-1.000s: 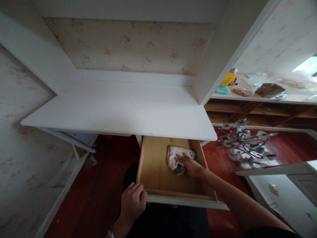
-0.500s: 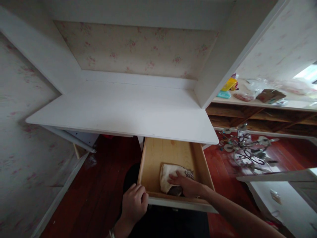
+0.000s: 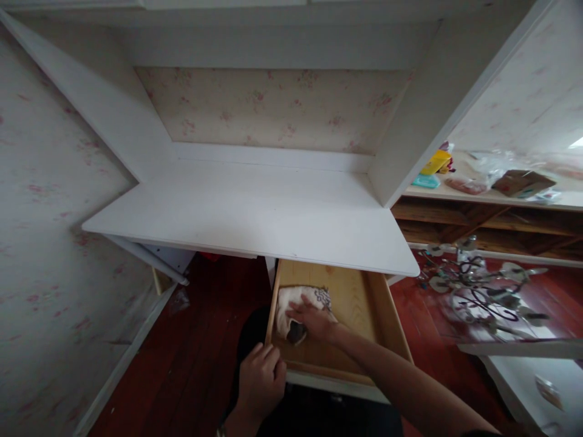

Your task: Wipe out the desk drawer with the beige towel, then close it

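A pale wooden drawer (image 3: 359,303) is pulled out from under the white desk (image 3: 273,209). Inside it, against the left side, lies a cream cloth (image 3: 289,300) with a dark patterned end and a dark patch at its lower edge. My right hand (image 3: 314,318) reaches in from the right and presses on this cloth, fingers over its top and the thumb side partly hidden. At the drawer's front left corner, my left hand (image 3: 262,376) is closed with its fingers curled over the rim.
White upright panels rise from the desk, with flowered wallpaper (image 3: 282,109) behind. To the right, a low shelf unit (image 3: 437,212) carries a box (image 3: 523,182) and plastic bags. A chandelier (image 3: 483,291) lies on the red floor (image 3: 150,364), near a white piece of furniture (image 3: 523,388).
My right hand has slid the cloth leftward and slightly away from me, up to the drawer's left side. My left hand stays at the corner. The view has shifted a little.
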The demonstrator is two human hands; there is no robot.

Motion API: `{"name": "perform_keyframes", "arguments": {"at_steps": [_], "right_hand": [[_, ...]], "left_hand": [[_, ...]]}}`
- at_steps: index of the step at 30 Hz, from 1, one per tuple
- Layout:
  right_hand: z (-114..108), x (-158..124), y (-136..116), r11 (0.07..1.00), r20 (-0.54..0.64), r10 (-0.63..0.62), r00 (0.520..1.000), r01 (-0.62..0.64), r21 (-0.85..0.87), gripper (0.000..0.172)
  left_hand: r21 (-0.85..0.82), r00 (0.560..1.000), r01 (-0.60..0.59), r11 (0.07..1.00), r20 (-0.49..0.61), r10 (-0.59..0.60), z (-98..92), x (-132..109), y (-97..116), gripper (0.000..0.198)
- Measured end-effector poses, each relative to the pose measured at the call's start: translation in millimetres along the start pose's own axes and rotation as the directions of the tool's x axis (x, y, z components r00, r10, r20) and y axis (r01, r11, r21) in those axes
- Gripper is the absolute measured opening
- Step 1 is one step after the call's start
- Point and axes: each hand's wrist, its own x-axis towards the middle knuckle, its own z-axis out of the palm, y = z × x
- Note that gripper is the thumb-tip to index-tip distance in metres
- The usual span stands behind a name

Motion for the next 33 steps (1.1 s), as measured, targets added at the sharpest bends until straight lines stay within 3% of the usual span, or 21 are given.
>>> {"name": "perform_keyframes", "arguments": {"at_steps": [3, 5, 7, 12, 18, 22, 25, 28, 33], "right_hand": [[-18, 9, 21, 0.943, -0.060, 0.332, 0.941, -0.333, -0.003, 0.080], [-31, 16, 36, 0.904, -0.105, 0.426, 0.899, -0.420, 0.078, 0.081], [-43, 20, 48, 0.887, -0.152, 0.454, 0.878, -0.429, 0.172, 0.083], [-59, 18, 60, 0.898, -0.332, 0.411, 0.849, -0.316, 0.305, 0.082], [-58, 19, 43, 0.817, -0.509, 0.525, 0.682, -0.236, 0.526, 0.066], [-41, 22, 20, 0.756, -0.557, 0.562, 0.612, -0.108, 0.645, 0.060], [-24, 27, -3, 0.658, -0.543, 0.588, 0.599, 0.036, 0.752, 0.054], [-10, 37, -27, 0.542, -0.499, 0.602, 0.624, 0.140, 0.829, 0.046], [-6, 56, -47, 0.526, -0.500, 0.588, 0.635, 0.170, 0.834, 0.047]], "left_hand": [[-0.015, 1.000, 0.026, 1.000, 0.004, -0.026, 1.8, -2, 0, 0.023], [-0.025, 0.999, 0.046, 0.999, 0.001, -0.046, 1.9, -4, 2, 0.023], [-0.025, 0.998, 0.060, 0.998, -0.009, -0.060, 0.9, -6, 4, 0.022], [-0.017, 0.997, 0.058, 0.998, -0.045, -0.059, -1.3, -9, 8, 0.022], [-0.030, 0.998, 0.020, 0.999, -0.064, -0.021, -0.3, -8, 4, 0.022], [-0.021, 0.997, 0.010, 1.000, -0.071, -0.012, 0.8, -9, 3, 0.021], [-0.021, 0.996, 0.008, 1.000, -0.087, -0.010, 1.4, -10, 3, 0.021], [-0.024, 0.994, 0.002, 1.000, -0.105, -0.005, 1.1, -10, 3, 0.021], [-0.016, 0.992, -0.013, 1.000, -0.125, 0.011, 0.2, -9, 3, 0.022]]}}
